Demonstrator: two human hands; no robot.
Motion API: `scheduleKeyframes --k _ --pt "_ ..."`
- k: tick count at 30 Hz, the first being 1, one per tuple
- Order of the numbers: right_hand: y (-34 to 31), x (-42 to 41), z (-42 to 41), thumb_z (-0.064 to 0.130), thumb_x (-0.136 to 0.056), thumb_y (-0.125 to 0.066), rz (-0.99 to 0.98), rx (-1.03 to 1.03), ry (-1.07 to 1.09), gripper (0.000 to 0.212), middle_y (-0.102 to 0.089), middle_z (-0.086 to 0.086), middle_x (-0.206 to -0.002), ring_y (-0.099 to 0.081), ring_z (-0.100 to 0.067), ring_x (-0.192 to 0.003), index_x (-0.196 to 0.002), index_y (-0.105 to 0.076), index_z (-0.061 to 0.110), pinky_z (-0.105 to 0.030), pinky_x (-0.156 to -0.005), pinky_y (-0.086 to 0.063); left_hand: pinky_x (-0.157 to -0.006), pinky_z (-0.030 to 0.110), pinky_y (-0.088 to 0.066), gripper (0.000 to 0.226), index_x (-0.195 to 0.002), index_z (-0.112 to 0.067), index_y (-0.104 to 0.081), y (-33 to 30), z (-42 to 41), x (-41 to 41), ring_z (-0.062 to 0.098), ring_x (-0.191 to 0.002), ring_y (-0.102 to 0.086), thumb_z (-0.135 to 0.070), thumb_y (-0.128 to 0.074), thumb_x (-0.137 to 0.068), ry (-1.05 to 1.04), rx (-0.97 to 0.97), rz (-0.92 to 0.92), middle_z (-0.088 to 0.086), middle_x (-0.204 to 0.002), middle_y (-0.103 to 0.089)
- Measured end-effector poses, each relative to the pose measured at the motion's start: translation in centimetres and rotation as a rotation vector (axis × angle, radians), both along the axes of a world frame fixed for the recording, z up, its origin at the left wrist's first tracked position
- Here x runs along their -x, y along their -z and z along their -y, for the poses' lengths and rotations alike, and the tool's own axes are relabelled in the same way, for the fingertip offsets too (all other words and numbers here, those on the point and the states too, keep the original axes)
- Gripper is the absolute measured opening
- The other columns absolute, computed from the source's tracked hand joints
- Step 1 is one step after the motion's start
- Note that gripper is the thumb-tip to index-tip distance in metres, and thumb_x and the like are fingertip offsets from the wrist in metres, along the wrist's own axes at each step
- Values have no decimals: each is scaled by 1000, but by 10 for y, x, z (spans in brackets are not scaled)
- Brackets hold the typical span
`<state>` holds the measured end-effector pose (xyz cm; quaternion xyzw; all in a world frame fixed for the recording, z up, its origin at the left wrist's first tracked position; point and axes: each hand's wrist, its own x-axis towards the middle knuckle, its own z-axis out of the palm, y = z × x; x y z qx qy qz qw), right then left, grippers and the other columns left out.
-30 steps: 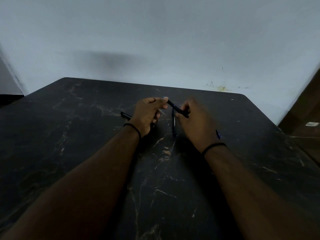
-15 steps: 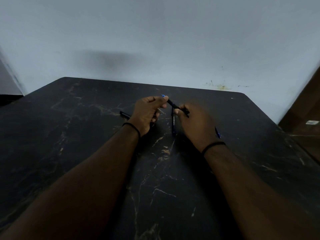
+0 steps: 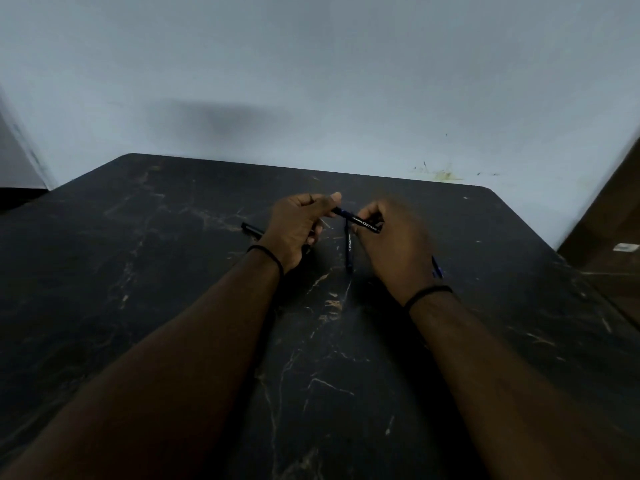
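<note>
Both my hands hold one dark pen (image 3: 360,224) with white lettering above the black marble table (image 3: 173,271). My left hand (image 3: 298,226) pinches its left end between thumb and fingers. My right hand (image 3: 394,244) grips its right part with curled fingers. A second dark pen (image 3: 348,249) lies on the table between my hands, pointing toward me. A third dark pen (image 3: 251,229) pokes out from behind my left hand. A blue pen tip (image 3: 437,268) shows at the right of my right hand.
A pale wall (image 3: 311,81) stands right behind the table's far edge. A brown wooden piece of furniture (image 3: 609,230) is at the right, beside the table's corner. The table drops off at the far left.
My hands have drawn slightly closer along the pen, and the blue tip seen at my left thumb is now covered. The pens on the table have not moved.
</note>
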<state>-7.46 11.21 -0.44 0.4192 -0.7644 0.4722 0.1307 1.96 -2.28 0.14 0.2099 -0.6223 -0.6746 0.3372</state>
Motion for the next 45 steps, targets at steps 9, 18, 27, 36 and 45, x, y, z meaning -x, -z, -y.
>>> scheduleKeyframes --k 9,18,27,36,45 --pt "-3 -2 0 19 -81 -75 3 87 14 18 -64 12 -82 -56 -3 -74 -78 -61 30 -20 -64 -42 -37 20 -26 26 -83 -10 -69 -3 0 0 12 -50 -39 -35 -74 -85 7 -51 17 5 -75 -68" --pt "-8 -12 2 18 -87 -75 613 174 -253 12 -68 -2 -70 -49 2 -44 -81 -64 17 -13 -44 -36 -42 17 -28 10 -96 -16 -74 -3 4 -4 5 -50 -46 -17 -66 -90 109 -147 -81 -8 -77 -73" --pt "-4 -20 3 19 -85 -76 287 122 -94 17 -67 11 -75 -62 -4 -70 -78 -62 26 -18 -64 -50 -41 19 -28 18 -81 -12 -67 -5 3 -1 5 -48 -44 -28 -71 -88 41 -171 -35 -5 -63 -62" --pt "-7 -15 2 21 -89 -73 432 164 -151 11 -70 3 -77 -63 -12 -69 -81 -64 21 -30 -67 -53 -44 17 -30 16 -102 -18 -72 -4 4 -2 4 -53 -47 -27 -62 -94 164 -191 -57 -8 -81 -74" --pt "-8 -17 2 25 -91 -67 206 65 -106 3 -67 13 -81 -61 2 -76 -89 -66 27 -9 -66 -45 -43 17 -27 11 -90 -11 -70 -2 6 1 5 -48 -43 -20 -66 -91 68 -241 -77 -3 -71 -67"
